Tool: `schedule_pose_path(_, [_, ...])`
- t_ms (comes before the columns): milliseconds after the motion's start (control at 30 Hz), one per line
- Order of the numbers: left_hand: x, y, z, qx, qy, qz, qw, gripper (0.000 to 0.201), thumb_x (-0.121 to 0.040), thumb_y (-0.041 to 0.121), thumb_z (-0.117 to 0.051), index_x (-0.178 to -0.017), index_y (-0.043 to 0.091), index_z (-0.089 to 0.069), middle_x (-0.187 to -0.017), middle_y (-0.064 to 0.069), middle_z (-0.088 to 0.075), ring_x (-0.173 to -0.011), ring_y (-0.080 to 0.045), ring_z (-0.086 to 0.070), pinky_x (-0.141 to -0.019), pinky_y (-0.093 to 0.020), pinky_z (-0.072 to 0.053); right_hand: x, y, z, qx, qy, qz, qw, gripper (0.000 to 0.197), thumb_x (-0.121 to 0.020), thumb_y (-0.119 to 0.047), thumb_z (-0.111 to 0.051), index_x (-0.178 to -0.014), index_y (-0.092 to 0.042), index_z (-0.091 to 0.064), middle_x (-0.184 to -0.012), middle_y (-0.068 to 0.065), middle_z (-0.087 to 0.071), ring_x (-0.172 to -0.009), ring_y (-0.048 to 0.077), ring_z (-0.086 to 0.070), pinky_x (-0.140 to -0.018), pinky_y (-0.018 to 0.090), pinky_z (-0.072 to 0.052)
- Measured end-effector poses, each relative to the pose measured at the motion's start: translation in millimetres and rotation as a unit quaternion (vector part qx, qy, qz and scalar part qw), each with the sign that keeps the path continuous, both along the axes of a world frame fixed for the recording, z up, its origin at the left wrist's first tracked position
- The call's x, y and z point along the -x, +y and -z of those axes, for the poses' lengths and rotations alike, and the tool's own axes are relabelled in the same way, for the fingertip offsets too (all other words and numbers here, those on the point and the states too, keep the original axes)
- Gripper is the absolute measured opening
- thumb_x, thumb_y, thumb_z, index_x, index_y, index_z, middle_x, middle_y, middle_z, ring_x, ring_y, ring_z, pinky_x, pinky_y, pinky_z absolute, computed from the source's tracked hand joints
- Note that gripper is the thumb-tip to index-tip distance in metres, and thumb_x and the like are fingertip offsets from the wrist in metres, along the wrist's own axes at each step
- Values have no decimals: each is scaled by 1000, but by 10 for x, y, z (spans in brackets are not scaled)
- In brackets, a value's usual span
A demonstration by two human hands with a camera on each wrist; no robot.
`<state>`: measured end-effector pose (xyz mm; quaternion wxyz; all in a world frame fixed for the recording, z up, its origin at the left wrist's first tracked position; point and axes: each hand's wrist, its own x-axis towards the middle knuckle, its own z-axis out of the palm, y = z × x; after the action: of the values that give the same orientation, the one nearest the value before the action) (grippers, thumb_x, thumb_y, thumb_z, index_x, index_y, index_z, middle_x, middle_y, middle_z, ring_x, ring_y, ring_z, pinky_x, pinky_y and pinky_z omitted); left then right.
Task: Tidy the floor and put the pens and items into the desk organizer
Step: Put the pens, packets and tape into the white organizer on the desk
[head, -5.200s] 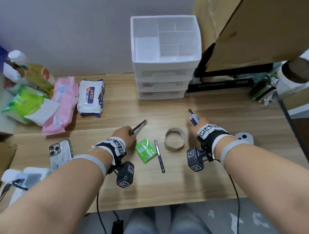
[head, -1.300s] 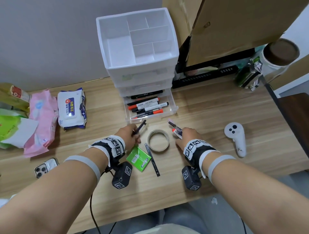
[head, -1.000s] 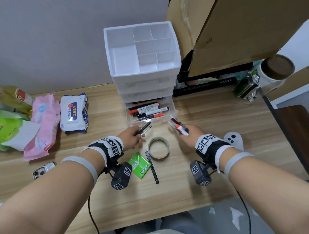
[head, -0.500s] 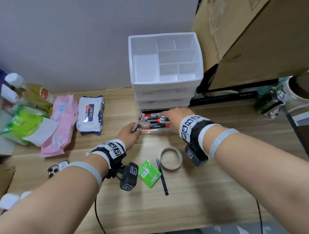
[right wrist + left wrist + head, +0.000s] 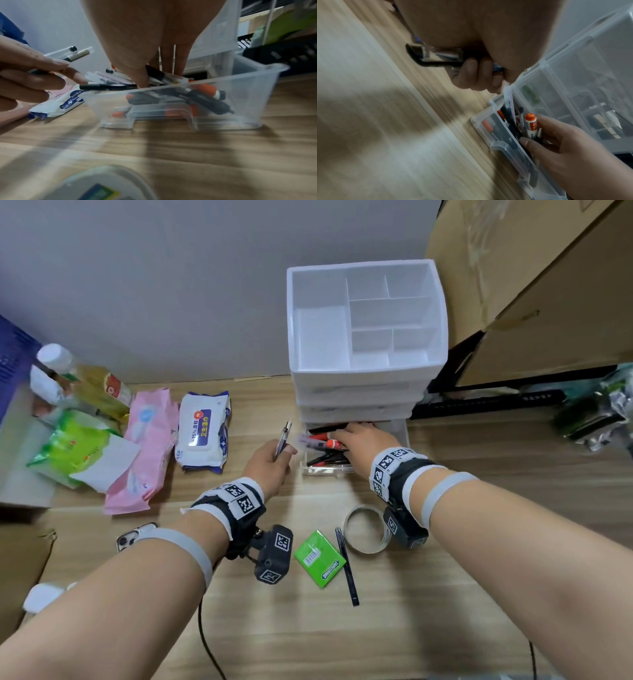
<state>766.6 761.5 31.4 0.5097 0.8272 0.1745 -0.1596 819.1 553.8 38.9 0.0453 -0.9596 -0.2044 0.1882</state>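
The white desk organizer stands against the wall with its clear bottom drawer pulled out and several pens and markers inside. My right hand reaches into the drawer. It pinches a bundle of pens with an orange-capped marker between thumb and fingers. My left hand hovers just left of the drawer, fingers curled round a few pens that point up. A green gum pack, a black pen-like stick and a tape roll lie on the wooden floor below the hands.
Wipes pack, pink pack, green pack and a bottle lie at left. A phone sits near my left forearm. Cardboard boxes and a black strip stand right of the organizer.
My right hand has carried its pens from beside the tape roll into the open bottom drawer. My left hand has moved up beside the drawer, its pens now more upright.
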Motion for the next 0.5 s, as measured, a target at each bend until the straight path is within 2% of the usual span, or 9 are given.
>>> schedule_pose_path(167, [-81, -101, 55, -50, -21, 34, 998, 18, -95, 43, -49, -105, 29, -52, -77, 1, -66, -60, -19, -53, -58, -31, -44, 11, -175, 47, 7, -26, 15, 1000, 45, -92, -20, -52, -131, -41, -49, -124, -2, -60, -116, 25, -54, -80, 38, -52])
schedule_pose_path(267, [-108, -168, 35, -50, -16, 48, 997, 38, -86, 57, -56, -117, 38, -45, -83, 0, -70, -60, -16, -57, -56, -30, -45, 9, -146, 52, -3, -64, 4, 998, 42, -95, -25, -51, -134, -39, -47, -121, 1, -61, -113, 28, -56, -70, 33, -42])
schedule_pose_path(300, [-119, -180, 48, -57, -22, 44, 997, 48, -85, 58, -58, -125, 39, -41, -85, 0, -70, -64, -16, -61, -60, -31, -47, 6, -114, 38, -5, -70, 2, 998, 42, -94, -26, -53, -134, -37, -47, -121, 2, -61, -113, 28, -56, -71, 34, -42])
schedule_pose_path(367, [-142, -183, 70, -72, -31, 31, 996, 60, -85, 55, -60, -136, 35, -35, -87, 0, -71, -78, -18, -67, -73, -34, -52, 10, -57, 15, -15, -56, 11, 998, 44, -91, -34, -57, -134, -33, -45, -124, 3, -59, -116, 30, -55, -80, 38, -50])
schedule_pose_path(433, [-151, -171, 88, -71, -38, 37, 996, 53, -86, 53, -61, -131, 35, -40, -88, -1, -71, -85, -20, -69, -81, -36, -53, 33, -45, 19, -24, -21, 26, 999, 49, -89, -38, -58, -135, -29, -42, -128, 5, -56, -120, 30, -52, -90, 46, -51])
schedule_pose_path(500, [-151, -151, 88, -79, -45, 49, 995, 42, -86, 51, -61, -122, 35, -45, -89, -2, -69, -85, -21, -68, -79, -36, -54, 56, -76, 39, -29, 0, 43, 999, 47, -90, -34, -56, -134, -25, -43, -130, 5, -56, -121, 29, -51, -95, 46, -48])
